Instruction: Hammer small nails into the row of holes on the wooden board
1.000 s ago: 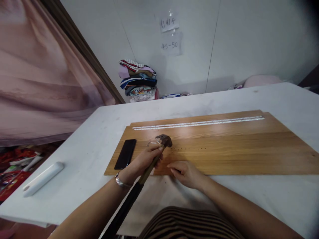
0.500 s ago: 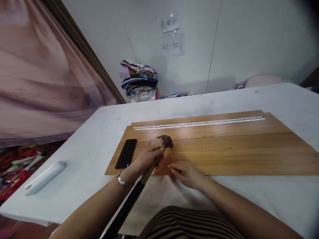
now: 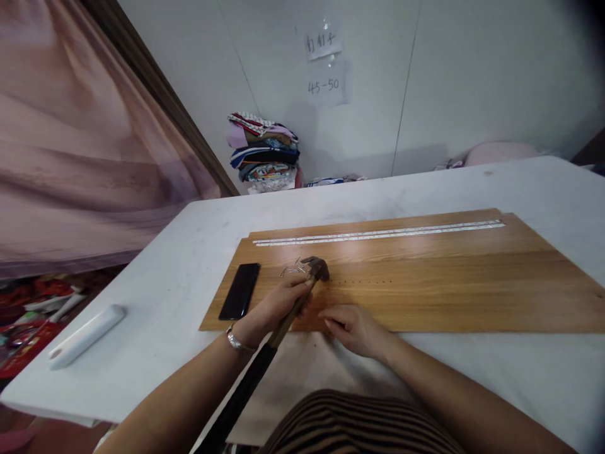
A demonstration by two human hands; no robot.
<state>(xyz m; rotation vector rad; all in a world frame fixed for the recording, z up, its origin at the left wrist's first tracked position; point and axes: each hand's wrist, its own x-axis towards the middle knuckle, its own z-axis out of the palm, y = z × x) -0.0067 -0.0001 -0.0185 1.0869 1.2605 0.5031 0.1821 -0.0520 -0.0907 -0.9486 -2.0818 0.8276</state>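
My left hand (image 3: 276, 306) is wrapped round the neck of a claw hammer (image 3: 288, 315); its dark head rests low over a long wooden board (image 3: 449, 284). Several loose nails (image 3: 293, 270) lie on the board just left of the hammer head. A row of small nail dots (image 3: 362, 282) runs rightward from the head. My right hand (image 3: 354, 328) rests at the board's near edge, fingers curled together with thumb and forefinger pinched; what they hold, if anything, is too small to see. A silver bracelet sits on my left wrist.
A black phone (image 3: 240, 291) lies on the board's left end. A thin silvery strip (image 3: 378, 233) runs along the board's far side. A white cylinder (image 3: 87, 335) lies at the white table's (image 3: 520, 183) left edge. Folded clothes (image 3: 262, 151) are stacked by the wall; a pink curtain hangs left.
Almost nothing has changed. The hammer head has shifted very slightly; both hands stay where they were.
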